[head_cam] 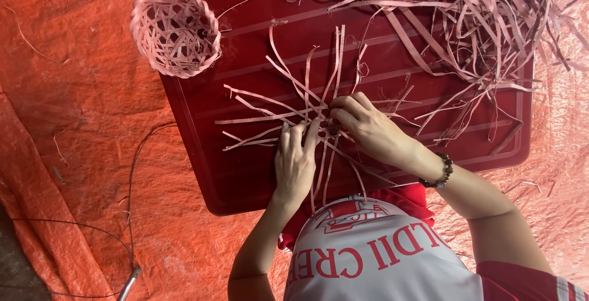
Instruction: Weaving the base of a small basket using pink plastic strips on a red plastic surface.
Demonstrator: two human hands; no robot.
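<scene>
A dark red tray [245,178] carries crossed pale pink strips [294,108] fanned flat at its middle. They are pressed down by the flattened left hand [296,161] and pinched by the right hand [368,126].

Orange tarpaulin [80,123] over the floor, creased; dark red low table [245,178]; thin grey cable [132,172]

A dark red tray-like table [245,178] — on it crossed pale strips [288,102], a loose strip heap [466,7], a small woven basket [175,29] at its corner.
</scene>
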